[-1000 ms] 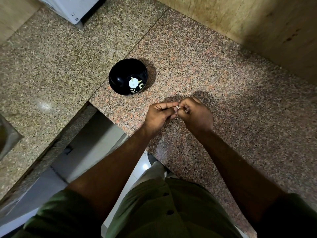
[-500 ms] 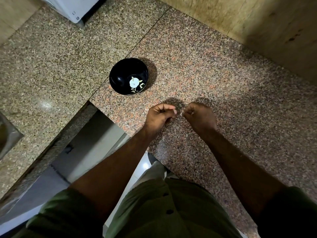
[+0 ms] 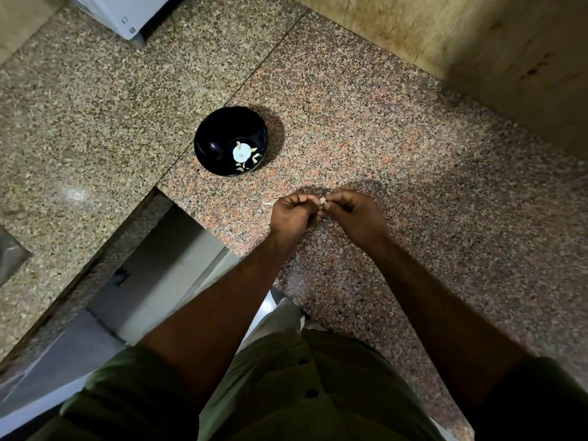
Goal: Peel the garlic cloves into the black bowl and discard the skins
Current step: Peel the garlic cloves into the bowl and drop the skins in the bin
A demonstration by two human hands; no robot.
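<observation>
Garlic clove (image 3: 322, 200) is a tiny pale bit, whitish and a little shiny, and it sits right between the two hands above the stone countertop (image 3: 397, 148). The left hand (image 3: 294, 214) has its fingers curled in and its thumb tip meets the clove from the left side. The right hand (image 3: 354, 214) is curled too, and its fingertips pinch the clove from the right side, so both hands hold it together. The two hands touch each other at the clove. A thin pale sliver (image 3: 269, 203) pokes out just past the left hand on its far left side; it may be a bit of skin, but it is too small to be sure. The black bowl (image 3: 216, 138) stands on the countertop, well away from the hands, up and to the left, close to the line where two stone slabs meet. Inside it lie a round white piece and a few small pale garlic pieces (image 3: 243, 160). The hands are near the front edge of the countertop, where it steps back. Most of the clove is hidden by the fingers, so I cannot tell how much skin is on it. A white box (image 3: 127, 11) at the far left corner is cut off by the top.
</observation>
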